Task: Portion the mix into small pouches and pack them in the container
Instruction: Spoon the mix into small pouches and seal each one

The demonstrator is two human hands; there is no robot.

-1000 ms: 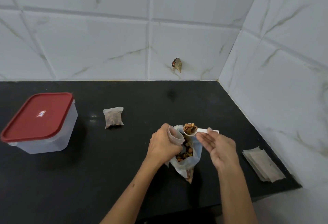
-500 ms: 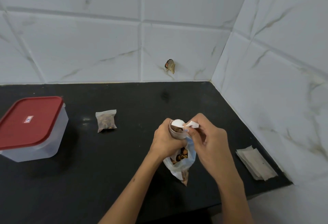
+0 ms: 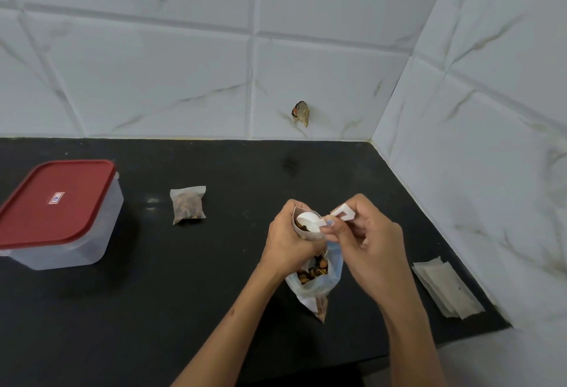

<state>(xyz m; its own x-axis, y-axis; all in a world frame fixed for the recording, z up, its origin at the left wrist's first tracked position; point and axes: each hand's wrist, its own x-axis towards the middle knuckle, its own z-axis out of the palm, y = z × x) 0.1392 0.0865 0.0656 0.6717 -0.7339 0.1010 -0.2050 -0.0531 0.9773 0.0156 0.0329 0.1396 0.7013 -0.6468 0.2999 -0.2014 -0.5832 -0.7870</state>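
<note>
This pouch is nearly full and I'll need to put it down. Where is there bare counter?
Bare counter lies between the filled pouch and the hands, and along the back wall. Another patch runs in front of the container, near the front edge. It is crowded around the mix bag under the left hand and right hand, and by the empty pouches.

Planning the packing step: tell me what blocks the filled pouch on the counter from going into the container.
The red lid sits closed on the container, so the filled pouch cannot go in until it comes off. The bare counter between them holds nothing visible.
</note>
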